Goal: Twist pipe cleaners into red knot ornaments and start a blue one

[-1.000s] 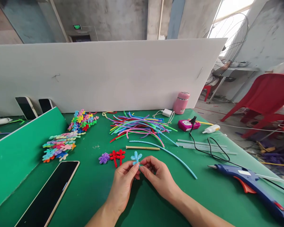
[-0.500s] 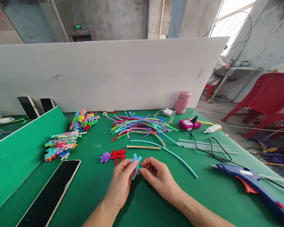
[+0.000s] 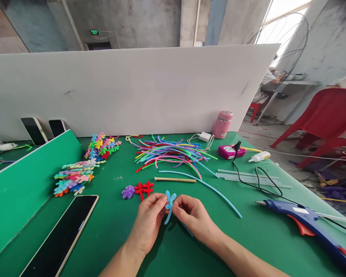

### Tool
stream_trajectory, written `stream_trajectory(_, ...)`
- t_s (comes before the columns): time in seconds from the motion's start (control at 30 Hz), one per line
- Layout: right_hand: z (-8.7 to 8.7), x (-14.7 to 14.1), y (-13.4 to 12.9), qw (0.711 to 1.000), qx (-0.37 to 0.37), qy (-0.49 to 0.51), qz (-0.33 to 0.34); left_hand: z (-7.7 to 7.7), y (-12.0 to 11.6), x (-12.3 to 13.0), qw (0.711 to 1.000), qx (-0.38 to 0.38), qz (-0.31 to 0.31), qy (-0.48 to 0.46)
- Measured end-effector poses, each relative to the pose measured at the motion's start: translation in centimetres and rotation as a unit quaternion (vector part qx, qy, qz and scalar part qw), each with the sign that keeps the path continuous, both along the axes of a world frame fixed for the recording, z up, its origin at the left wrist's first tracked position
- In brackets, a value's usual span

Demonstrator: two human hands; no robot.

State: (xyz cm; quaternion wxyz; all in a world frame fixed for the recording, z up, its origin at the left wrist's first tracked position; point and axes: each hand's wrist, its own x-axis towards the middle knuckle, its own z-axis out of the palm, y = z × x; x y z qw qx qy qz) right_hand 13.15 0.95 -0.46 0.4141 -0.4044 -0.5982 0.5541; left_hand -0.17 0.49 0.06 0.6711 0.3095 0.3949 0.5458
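Observation:
Between my hands is a light-blue pipe cleaner flower with looped petals and a stem hanging down. My left hand pinches it from the left side with thumb and fingers. My right hand closes thumb and forefinger on its right side; a blue pipe cleaner end slants down below that palm. Just beyond my left hand lie a purple pipe cleaner flower and red pipe cleaner shapes. A loose light-blue pipe cleaner curves across the table to the right, beside a thin wooden stick.
A heap of coloured pipe cleaners lies at the back. Finished flowers are piled left, near a phone and green divider. To the right are a glue gun, glue sticks, black cord and pink bottle.
The blue flower has shifted slightly right and turned between my fingers. My right fingers now touch it higher up, and a blue end shows under my right hand.

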Motion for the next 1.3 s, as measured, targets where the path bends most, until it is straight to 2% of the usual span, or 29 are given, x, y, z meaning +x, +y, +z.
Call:
stream_trajectory(0.23, 0.24, -0.11, 0.15, 0.998, 0.014, 0.054, -0.003, 0.4, -0.29, 0.29, 0.997, 0.013, -0.009, 0.072)
stream_trajectory(0.47, 0.0, -0.12, 0.33, 0.998, 0.023, 0.05, -0.024, 0.19, -0.25, -0.01, 0.988, 0.051, -0.015, 0.144)
stream_trajectory(0.57, 0.1, -0.36, 0.29, 0.994, -0.019, 0.111, -0.005, 0.15, -0.28, 0.02, 0.983, 0.076, -0.007, 0.169)
stream_trajectory(0.67, 0.23, -0.64, 0.18, 0.977, -0.107, 0.186, 0.004, 0.3, -0.34, 0.1, 0.978, 0.093, 0.001, 0.187)
stream_trajectory(0.8, 0.13, -0.78, 0.03, 0.96, -0.17, 0.222, 0.0, 0.44, -0.38, 0.01, 0.973, 0.107, 0.008, 0.206)
stream_trajectory(0.9, 0.07, -0.75, 0.08, 0.959, -0.161, 0.231, 0.003, 0.33, -0.31, -0.09, 0.975, 0.103, 0.003, 0.195)
stream_trajectory(1.1, 0.24, -0.71, 0.34, 0.974, -0.096, 0.205, -0.026, 0.3, -0.43, -0.04, 0.989, 0.071, -0.008, 0.131)
stream_trajectory(1.3, 0.33, -0.76, 0.33, 0.976, -0.083, 0.204, -0.006, 0.88, -0.64, 0.2, 0.985, 0.067, -0.062, 0.146)
